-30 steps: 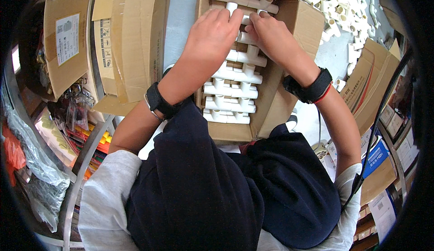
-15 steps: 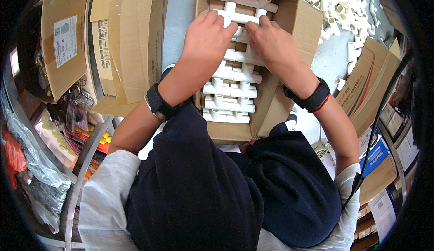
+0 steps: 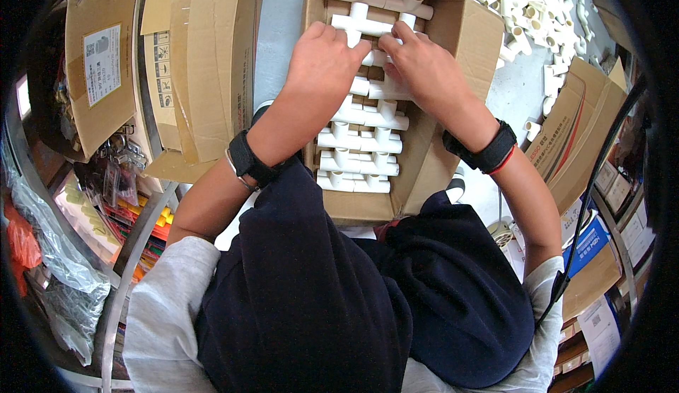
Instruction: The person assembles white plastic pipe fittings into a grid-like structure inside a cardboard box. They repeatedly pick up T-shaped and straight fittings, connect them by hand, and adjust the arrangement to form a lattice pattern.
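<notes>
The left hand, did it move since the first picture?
Yes: the left hand moved back and slightly left, away from the far end of the cardboard box.

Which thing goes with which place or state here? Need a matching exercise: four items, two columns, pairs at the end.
Column 1
1. Rowed white fittings
2. Loose fittings
3. Right hand
4. Orange-red plastic

Column 2
A. Red cord at the wrist
B. Inside the open carton
C. Far left of the view
D. Heaped outside the carton, upper right

Pairs: 1-B, 2-D, 3-A, 4-C
</notes>
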Demonstrator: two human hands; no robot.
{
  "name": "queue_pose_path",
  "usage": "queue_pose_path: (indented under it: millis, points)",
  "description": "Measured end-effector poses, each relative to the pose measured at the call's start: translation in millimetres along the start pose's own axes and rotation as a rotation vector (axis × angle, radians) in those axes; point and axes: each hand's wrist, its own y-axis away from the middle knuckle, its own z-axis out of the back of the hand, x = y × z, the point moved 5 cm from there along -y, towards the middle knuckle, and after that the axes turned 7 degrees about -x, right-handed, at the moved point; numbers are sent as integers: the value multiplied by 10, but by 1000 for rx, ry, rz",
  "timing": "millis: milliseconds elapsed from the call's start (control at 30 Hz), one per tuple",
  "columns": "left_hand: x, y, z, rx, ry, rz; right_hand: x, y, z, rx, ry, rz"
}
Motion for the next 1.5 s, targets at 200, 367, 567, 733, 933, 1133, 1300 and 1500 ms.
queue_pose_path:
  millis: [200,367,567,733,933,1133,1300,1500]
  points:
    - [1,7,-19,18,-5,6,7,12,10,-10,6,22]
    - [-1,8,-11,12,-10,3,-1,19,-1,-3,1,23]
    - [-7,9,-8,40,-18,3,17,14,30,-122,-8,83]
    - [-4,12,10,-3,-8,-6,-2,15,4,-35,2,31]
    - [3,15,36,43,31,10,67,38,132,-220,94,117]
    - [6,105,290,-149,135,-15,50,304,261,-258,300,62]
    - [17,169,302,-150,4,-27,144,483,119,-143,462,114]
    - [7,258,191,-140,-60,-82,164,512,4,-97,464,109]
